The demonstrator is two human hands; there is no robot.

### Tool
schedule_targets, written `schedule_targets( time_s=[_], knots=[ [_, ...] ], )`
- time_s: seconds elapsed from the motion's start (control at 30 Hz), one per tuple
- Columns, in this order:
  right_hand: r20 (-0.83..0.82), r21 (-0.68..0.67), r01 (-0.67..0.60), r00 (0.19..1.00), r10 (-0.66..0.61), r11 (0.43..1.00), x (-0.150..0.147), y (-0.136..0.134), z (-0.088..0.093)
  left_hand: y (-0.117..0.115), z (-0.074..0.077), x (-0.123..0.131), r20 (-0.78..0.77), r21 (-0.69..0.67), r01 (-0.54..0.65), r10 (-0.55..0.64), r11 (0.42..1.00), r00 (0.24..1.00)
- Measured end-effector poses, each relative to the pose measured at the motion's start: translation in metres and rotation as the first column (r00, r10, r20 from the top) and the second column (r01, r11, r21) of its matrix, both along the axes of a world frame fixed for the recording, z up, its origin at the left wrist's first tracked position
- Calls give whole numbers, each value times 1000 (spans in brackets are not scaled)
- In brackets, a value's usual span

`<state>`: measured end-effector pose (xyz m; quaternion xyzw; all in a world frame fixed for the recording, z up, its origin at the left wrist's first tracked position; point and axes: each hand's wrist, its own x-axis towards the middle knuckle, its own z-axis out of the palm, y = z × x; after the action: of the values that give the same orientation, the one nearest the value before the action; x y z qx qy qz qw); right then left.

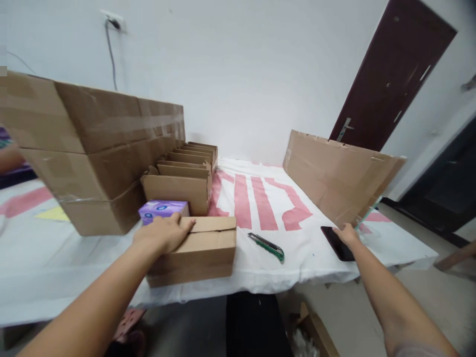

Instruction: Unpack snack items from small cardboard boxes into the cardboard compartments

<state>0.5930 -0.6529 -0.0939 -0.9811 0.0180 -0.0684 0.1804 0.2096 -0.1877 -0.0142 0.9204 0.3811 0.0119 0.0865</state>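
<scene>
My left hand [165, 235] lies with fingers stretched over the top of a closed brown cardboard box [197, 258] at the table's front edge. Just behind that box sits a purple patterned tissue pack [163, 207]. To its right, a green utility knife [267, 246] rests on the cloth, apart from both hands. My right hand [347, 235] is closed at the right edge of a dark phone [336, 244]; its fingertips are partly hidden. Beside this hand stands a large upright cardboard piece [334, 173].
Stacked taped cartons [107, 148] form a wall on the left, with a row of open boxes [186, 173] beside them. A white and red cloth [256, 198] covers the table. Another person's arm [10, 158] shows at far left. Below stands an open carton [316, 332].
</scene>
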Motion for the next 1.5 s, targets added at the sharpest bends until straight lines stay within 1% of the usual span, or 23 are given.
schedule_targets(
  time_s=[0.17,0.3,0.37,0.43,0.53,0.57,0.63,0.67,0.7,0.73,0.77,0.83,0.9,0.97,1.0,1.07,1.13,1.17,1.23,1.33,1.43,1.47,1.5],
  knots=[
    [93,9,-172,981,171,985,-4,37,47,0,1,1,-16,-11,0,0,1000,1000],
    [129,25,-278,954,272,960,-18,74,70,-1,1,0,-13,-11,-7,6,1000,1000],
    [158,37,-369,920,359,929,-33,101,79,0,1,1,-21,-24,-6,6,1000,1000],
    [201,43,-504,850,486,863,-57,135,89,2,1,2,-25,-35,-13,12,999,1000],
    [248,26,-725,671,698,688,-109,192,100,2,1,3,-22,-39,-31,30,999,999],
    [265,8,-804,575,774,594,-131,211,102,1,1,3,-25,-38,-37,36,999,999],
    [285,-94,-957,238,928,274,-175,244,101,-3,2,1,-30,-29,-40,39,999,999],
    [242,-115,-981,125,962,157,-196,257,98,-5,2,0,-28,-22,-40,40,999,999],
    [170,-125,-990,39,985,60,-215,267,94,-7,2,-2,-21,-15,-39,39,999,999],
    [84,-126,-992,-20,996,-9,-231,275,89,-8,2,-4,-11,-11,-42,42,999,999],
    [8,-132,-990,-53,999,-52,-243,281,83,-8,2,-6,2,-10,-51,51,999,999],
    [-89,-160,-983,-73,993,-87,-257,287,73,-4,0,-12,37,-29,-64,65,998,997],
    [-121,-178,-980,-67,990,-88,-258,289,67,4,-3,-22,101,-85,-40,48,996,994],
    [-129,-179,-981,-58,990,-81,-254,288,65,16,-10,-34,222,-193,53,-9,980,975],
    [-125,-180,-981,-53,991,-75,-252,288,65,22,-15,-40,312,-273,138,-47,952,949],
    [-102,-193,-978,-63,993,-82,-249,287,63,31,-26,-50,519,-446,353,-83,822,850],
    [-30,-211,-973,-92,995,-96,-247,287,55,38,-38,-55,664,-565,524,-25,638,747],
    [36,-215,-972,-108,993,-98,-247,286,50,40,-43,-56,705,-594,579,16,559,709],
    [229,-207,-974,-142,963,-94,-246,283,38,44,-52,-56,755,-610,651,82,452,651],
    [444,-182,-978,-175,879,-103,-242,274,22,48,-60,-55,817,-559,747,89,358,569],
    [433,-173,-976,-194,880,-130,-230,261,11,51,-63,-57,833,-541,779,78,318,547],
    [434,-160,-980,-174,884,-115,-224,256,7,51,-63,-58,833,-543,780,85,310,546],
    [456,-136,-988,-127,881,-72,-217,251,2,51,-63,-59,832,-547,781,95,302,546]
  ],
)
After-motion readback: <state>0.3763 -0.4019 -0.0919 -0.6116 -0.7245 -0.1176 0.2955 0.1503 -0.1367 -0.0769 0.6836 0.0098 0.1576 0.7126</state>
